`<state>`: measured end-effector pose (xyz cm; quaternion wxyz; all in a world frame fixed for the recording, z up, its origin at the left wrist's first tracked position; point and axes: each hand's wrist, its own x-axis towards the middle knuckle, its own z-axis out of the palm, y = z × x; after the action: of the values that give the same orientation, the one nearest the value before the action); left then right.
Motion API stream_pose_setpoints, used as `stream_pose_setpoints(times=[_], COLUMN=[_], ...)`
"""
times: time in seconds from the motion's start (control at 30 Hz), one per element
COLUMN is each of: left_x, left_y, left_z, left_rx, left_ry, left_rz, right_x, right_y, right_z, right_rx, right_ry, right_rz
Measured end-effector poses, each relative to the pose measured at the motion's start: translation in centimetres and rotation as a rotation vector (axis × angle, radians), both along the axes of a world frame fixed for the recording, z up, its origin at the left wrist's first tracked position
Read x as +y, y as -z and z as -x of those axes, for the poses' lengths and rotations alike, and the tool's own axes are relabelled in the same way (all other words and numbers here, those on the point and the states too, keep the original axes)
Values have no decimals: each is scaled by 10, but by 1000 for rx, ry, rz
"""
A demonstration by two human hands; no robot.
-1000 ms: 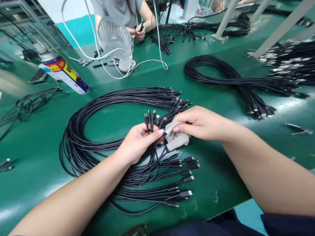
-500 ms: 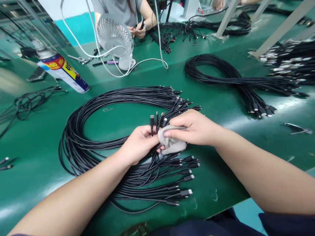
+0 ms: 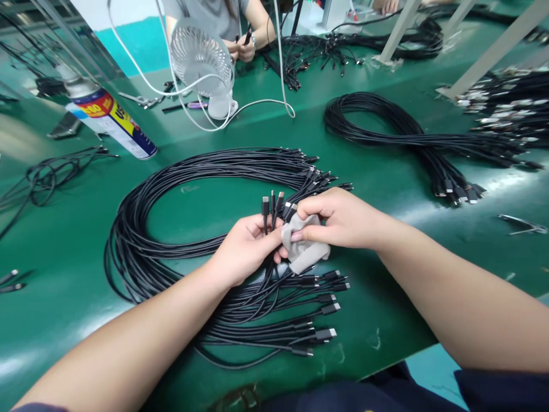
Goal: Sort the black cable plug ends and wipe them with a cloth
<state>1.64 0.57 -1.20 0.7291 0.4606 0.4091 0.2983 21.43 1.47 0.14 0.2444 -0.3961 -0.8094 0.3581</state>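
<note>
Before me I have a glossy green tabletop point(image 3: 394, 297), and nearest me on it lies a wide loop of black cables point(image 3: 128, 229), its plugs pointing right. Farther off to my right rests a crossed cable bundle point(image 3: 412, 139), with a slim metal tool point(image 3: 525, 224) near it. Beyond the loop stand a spray can point(image 3: 111, 117) and a white fan point(image 3: 201, 60).

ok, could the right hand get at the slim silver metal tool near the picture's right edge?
Likely yes: nothing visible blocks the green tabletop between the right hand and tool. But the hand grips a crumpled grey cloth, so it probably needs freeing first.
</note>
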Motion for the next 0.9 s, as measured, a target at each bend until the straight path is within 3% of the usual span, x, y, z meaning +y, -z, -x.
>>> stream_pose_setpoints(times=[0.33,0.57,0.77,0.9], left_x=[2,1,2,1], left_y=[-1,-1,0,0], left_z=[1,0,0,0], left_rx=[-41,-16,-24,19], left_ry=[-60,-29,-40,-11], left_rz=[-24,-19,-36,-18], right_x=[1,-1,-1,-1], right_y=[-6,-4,-6,-5], right_z=[-4,-1,-6,-5], right_rx=[36,32,47,33], right_ry=[15,190,94,106], right_rz=[4,46,29,36])
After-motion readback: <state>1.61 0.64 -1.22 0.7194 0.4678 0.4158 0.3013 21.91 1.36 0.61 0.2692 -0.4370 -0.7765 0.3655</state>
